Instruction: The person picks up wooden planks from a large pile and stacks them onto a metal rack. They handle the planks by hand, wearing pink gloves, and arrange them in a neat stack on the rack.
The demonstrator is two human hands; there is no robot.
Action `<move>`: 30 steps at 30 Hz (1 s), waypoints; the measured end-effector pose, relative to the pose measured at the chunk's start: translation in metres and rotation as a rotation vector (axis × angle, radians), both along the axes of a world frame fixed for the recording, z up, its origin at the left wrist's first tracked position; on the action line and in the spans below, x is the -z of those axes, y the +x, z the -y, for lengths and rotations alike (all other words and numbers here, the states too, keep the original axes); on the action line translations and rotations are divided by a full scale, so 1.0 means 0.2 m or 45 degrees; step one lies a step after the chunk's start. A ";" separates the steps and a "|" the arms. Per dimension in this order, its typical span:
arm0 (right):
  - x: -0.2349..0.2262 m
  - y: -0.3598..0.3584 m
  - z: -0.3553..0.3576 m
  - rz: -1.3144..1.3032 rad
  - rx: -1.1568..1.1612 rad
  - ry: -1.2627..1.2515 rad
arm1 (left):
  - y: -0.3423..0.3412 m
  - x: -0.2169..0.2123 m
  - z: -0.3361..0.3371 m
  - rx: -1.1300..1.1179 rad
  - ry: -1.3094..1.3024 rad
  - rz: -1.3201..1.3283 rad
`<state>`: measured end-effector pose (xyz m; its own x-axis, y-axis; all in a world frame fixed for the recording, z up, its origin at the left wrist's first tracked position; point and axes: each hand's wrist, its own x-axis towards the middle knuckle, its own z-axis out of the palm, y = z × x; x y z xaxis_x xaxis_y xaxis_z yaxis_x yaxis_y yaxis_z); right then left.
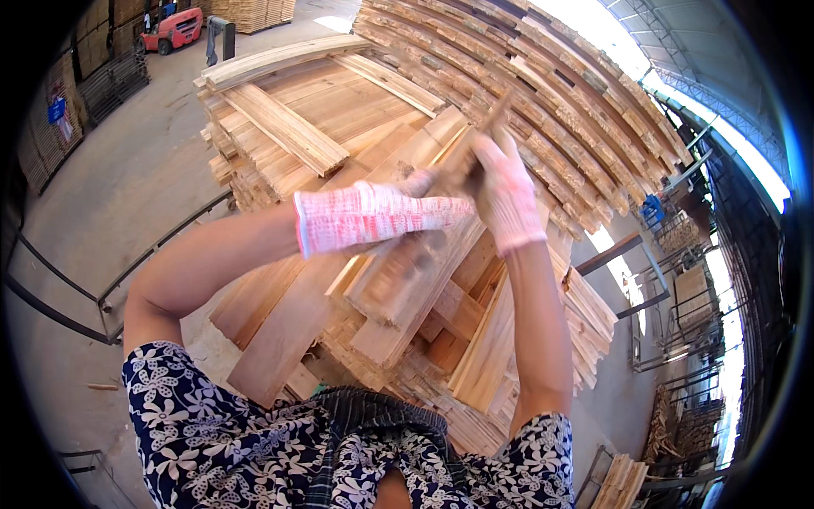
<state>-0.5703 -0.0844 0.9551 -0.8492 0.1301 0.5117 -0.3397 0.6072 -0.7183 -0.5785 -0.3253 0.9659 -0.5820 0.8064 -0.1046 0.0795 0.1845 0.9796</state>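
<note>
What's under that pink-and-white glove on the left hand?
Loose wooden boards lie below the left hand. The glove covers whatever is straight beneath it, so I can't see that bit.

The left glove point(377, 212) and right glove point(510, 199) are mottled pink and white; the shirt point(195, 424) is navy with white flowers; the boards point(284, 127) are tan to reddish brown; the forklift point(175, 32) is red.
</note>
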 end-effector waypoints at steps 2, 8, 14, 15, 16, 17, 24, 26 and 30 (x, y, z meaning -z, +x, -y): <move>-0.05 -0.09 0.05 0.209 -0.115 -0.273 | 0.04 0.02 0.00 -0.055 0.214 0.226; 0.18 -0.20 -0.20 0.908 0.594 0.742 | -0.05 0.11 0.32 -0.738 0.529 0.129; 0.21 -0.30 0.05 0.811 0.590 0.432 | -0.73 -0.08 0.81 -1.297 0.289 -0.762; 0.22 -0.33 0.05 0.797 0.634 0.427 | -0.72 -0.04 0.73 -1.178 0.237 -0.879; 0.22 -0.35 0.07 0.781 0.675 0.423 | -0.70 0.00 0.66 -1.058 0.184 -0.995; 0.23 -0.36 0.09 0.779 0.705 0.432 | -0.66 0.07 0.59 -0.946 0.126 -1.088; 0.28 -0.48 -0.12 0.718 0.542 0.151 | -0.15 0.14 0.15 -0.243 -0.236 -1.439; 0.25 -0.38 -0.21 0.662 0.403 -0.193 | -0.06 0.13 0.13 -0.152 -0.141 -1.433; 0.04 0.05 -0.16 0.466 0.202 -0.737 | 0.11 0.12 0.12 0.028 -0.287 -1.351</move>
<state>-0.5599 -0.0525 0.9474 -0.9019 0.4319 0.0078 0.0464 0.1147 -0.9923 -0.5574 -0.3502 0.9420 -0.4486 0.8430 0.2966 0.8717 0.3396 0.3533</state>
